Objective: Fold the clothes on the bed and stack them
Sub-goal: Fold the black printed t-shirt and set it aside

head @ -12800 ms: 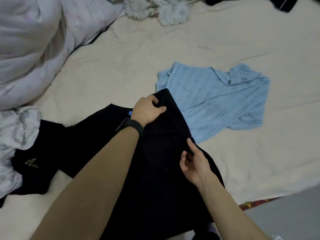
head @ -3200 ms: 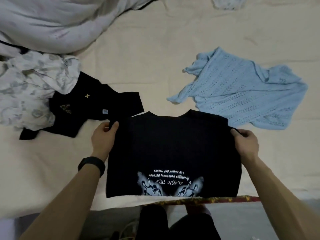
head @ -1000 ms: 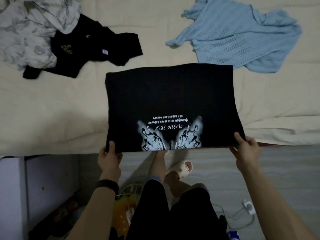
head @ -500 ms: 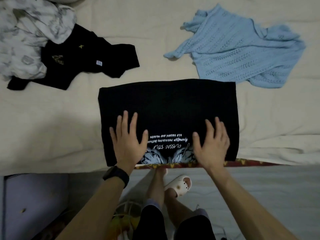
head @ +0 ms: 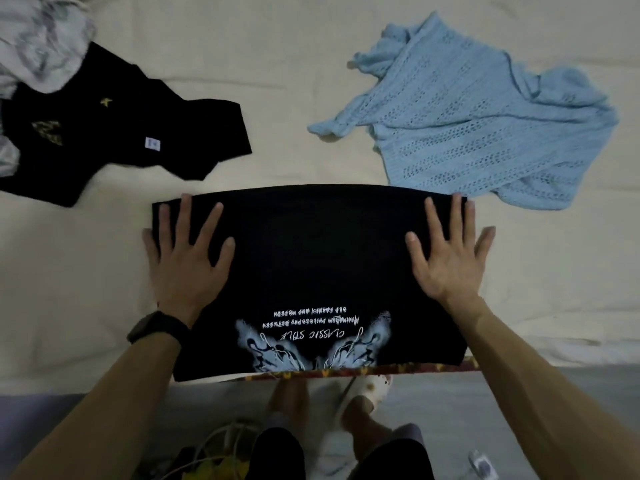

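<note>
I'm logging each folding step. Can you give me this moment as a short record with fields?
garment being folded: black printed T-shirt, folded rectangle, flat at near edge of the bed
left hand: flat on its left part, fingers spread
right hand: flat on its right part, fingers spread
not yet folded: blue knit top, far right; black garment, far left
stack: none visible

On the cream bed (head: 277, 81) lie a folded black T-shirt (head: 318, 258) at the near edge, a blue knitted top (head: 485, 126), another black garment (head: 104, 133), and a pale cloth (head: 41, 46).
</note>
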The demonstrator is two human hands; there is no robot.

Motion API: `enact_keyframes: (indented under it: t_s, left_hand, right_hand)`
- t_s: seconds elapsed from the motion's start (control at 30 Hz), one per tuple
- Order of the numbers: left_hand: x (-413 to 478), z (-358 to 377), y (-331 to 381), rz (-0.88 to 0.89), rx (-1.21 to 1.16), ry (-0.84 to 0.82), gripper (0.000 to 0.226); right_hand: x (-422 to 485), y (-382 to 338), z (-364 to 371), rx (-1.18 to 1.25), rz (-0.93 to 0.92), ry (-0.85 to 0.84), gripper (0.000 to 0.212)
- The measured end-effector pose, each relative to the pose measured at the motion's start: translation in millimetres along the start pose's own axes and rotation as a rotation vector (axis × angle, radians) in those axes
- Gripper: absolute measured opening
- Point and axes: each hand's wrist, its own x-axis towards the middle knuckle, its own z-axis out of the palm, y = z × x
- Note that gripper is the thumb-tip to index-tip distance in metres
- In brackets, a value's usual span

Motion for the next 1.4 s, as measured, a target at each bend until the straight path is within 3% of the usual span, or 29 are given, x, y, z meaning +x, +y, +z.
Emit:
enact_keyframes:
  t_s: [0.17, 0.37, 0.47, 0.57, 0.8, 0.93, 1.0, 1.17, 1.3, 1.4]
  left_hand:
    - [-35.0, 9.3, 63.7, -0.001, -0.052, -0.010, 0.064]
    - [-150.2, 74.9, 211.9, 0.486, -0.006, -0.080, 0.071]
    - [-192.1, 102.9, 264.4, 0.586, 0.107, -0.075, 0.082]
    - [-202.1, 107.6, 288.9, 0.516, 0.165, -0.098, 0.083]
    - [-205.1, 96.1, 312.0, 0.412, 0.118, -0.164, 0.043]
    - [-217.9, 82.6, 317.0, 0.414, 0.047, -0.097, 0.015]
    - [-227.2, 66.3, 319.5, 0.355, -0.090, -0.033, 0.015]
    - [-242.4, 14.1, 324.8, 0.021, -0.448, 0.066, 0.033]
    - [-240.7, -8.8, 326.6, -0.265, -0.752, 0.023, 0.022]
    - [-236.1, -16.9, 325.9, -0.353, -0.760, 0.032, 0.015]
  right_hand:
    - [-23.4, 56.8, -17.2, 0.078, 0.062, -0.053, 0.064]
    - [-71.4, 128.3, -25.5, 0.008, -0.029, -0.131, 0.065]
    - [-92.0, 158.9, -22.6, -0.013, -0.063, -0.178, 0.063]
    - [-100.7, 177.2, -19.8, -0.012, -0.130, -0.220, 0.063]
    - [-96.5, 179.1, -18.8, 0.061, -0.146, -0.250, 0.062]
    - [-95.4, 176.2, -33.6, 0.086, -0.148, -0.300, 0.064]
    - [-93.2, 170.1, -46.8, 0.126, -0.117, -0.327, 0.065]
    - [-80.2, 139.3, -87.4, 0.523, -0.022, -0.319, 0.051]
    - [-60.6, 108.8, -110.9, 0.873, 0.192, -0.516, 0.044]
    - [-41.6, 87.3, -113.7, 1.067, 0.289, -0.689, 0.050]
